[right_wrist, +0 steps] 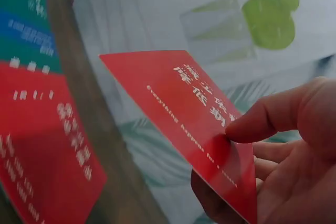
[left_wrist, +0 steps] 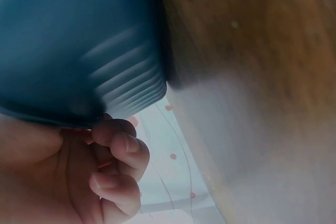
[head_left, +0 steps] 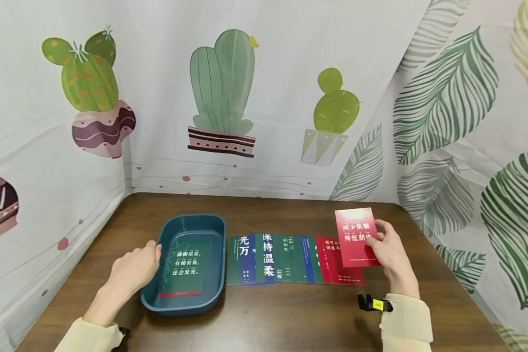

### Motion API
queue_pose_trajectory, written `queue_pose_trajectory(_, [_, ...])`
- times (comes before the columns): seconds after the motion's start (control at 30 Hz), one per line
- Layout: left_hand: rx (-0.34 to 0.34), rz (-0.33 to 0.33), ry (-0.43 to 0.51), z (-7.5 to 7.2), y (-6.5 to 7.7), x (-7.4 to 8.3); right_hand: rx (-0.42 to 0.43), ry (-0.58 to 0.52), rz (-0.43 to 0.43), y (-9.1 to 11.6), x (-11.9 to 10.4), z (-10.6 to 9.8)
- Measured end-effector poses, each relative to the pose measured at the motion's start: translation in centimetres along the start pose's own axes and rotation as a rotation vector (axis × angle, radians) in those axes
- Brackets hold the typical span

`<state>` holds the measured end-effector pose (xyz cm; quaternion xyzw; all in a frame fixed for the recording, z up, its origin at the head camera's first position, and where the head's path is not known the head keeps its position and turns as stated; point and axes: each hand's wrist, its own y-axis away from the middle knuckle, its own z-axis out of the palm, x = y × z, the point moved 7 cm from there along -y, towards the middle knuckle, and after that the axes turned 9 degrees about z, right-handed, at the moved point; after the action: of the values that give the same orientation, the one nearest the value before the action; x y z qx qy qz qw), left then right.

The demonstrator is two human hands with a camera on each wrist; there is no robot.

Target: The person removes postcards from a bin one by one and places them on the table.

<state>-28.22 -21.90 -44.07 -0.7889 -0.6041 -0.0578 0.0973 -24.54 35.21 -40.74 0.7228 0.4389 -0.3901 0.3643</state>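
My right hand [head_left: 388, 249] pinches a red card [head_left: 354, 249] with white lettering by its right edge, thumb on the printed face. The card is raised over the right end of a row of overlapping cards. At that end of the row lies another red card [head_left: 332, 264]. My left hand [head_left: 134, 266] grips the left rim of a blue plastic tray [head_left: 214, 278], its fingers curled at the rim in the left wrist view. Inside the tray lies a green card [head_left: 187, 281] with white lettering, and a red edge shows beneath it.
The row of green, blue and red cards runs along the brown wooden table [head_left: 290, 313], right of the tray. A white cloth [head_left: 158, 98] printed with cacti and leaves hangs behind the table and along its sides. A black wrist strap [head_left: 369, 303] sits by the right sleeve.
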Motion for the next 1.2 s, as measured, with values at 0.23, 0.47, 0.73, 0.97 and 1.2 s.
queue_pose_trajectory(0.23, [0.001,0.002,0.000,0.0,-0.1,0.0,-0.028,0.098,0.075,-1.5,3.0,-0.4])
queue_pose_trajectory(0.47, [0.000,0.006,-0.005,0.0,-0.1,0.0,-0.058,0.098,0.131,-2.5,5.2,0.3])
queue_pose_trajectory(0.73, [-0.001,0.004,0.001,0.0,0.0,-0.1,-0.033,0.156,0.165,-3.3,6.3,1.0])
queue_pose_trajectory(0.97, [0.009,0.006,0.007,-0.1,0.0,0.0,-0.011,0.244,0.188,-3.4,6.8,0.8])
queue_pose_trajectory(1.2, [0.001,-0.001,0.004,0.0,-0.1,-0.1,0.024,0.351,0.161,-3.3,6.2,0.9])
